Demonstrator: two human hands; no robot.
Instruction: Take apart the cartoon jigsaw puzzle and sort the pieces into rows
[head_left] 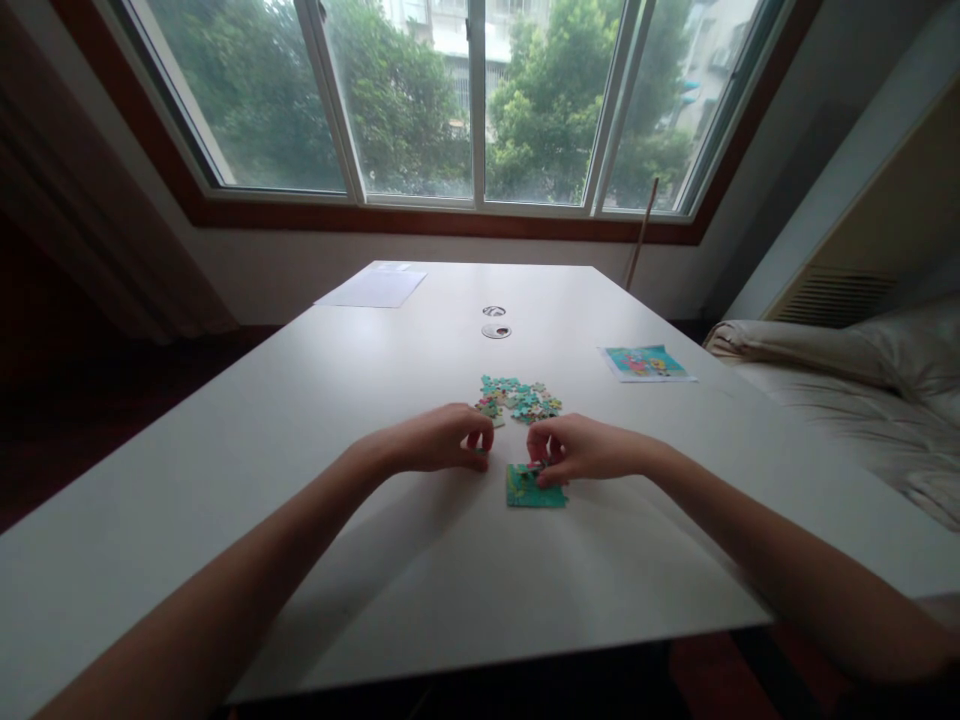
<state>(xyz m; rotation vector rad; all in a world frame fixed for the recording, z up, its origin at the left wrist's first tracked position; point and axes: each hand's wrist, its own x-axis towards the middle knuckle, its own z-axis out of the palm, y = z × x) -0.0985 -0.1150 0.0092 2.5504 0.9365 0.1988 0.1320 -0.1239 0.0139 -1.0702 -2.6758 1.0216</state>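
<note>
At the middle of a white table [225, 480], a person's right hand [581, 452] pinches a small puzzle piece against the top edge of a joined teal patch [534, 490]. The left hand [439, 440] rests curled just beside it, fingers drawn narrow; whether it holds a piece cannot be told. Loose pieces [519, 398] lie heaped just beyond, toward the far edge. The pieces look thin, light and stiff, best pinched by the edges.
</note>
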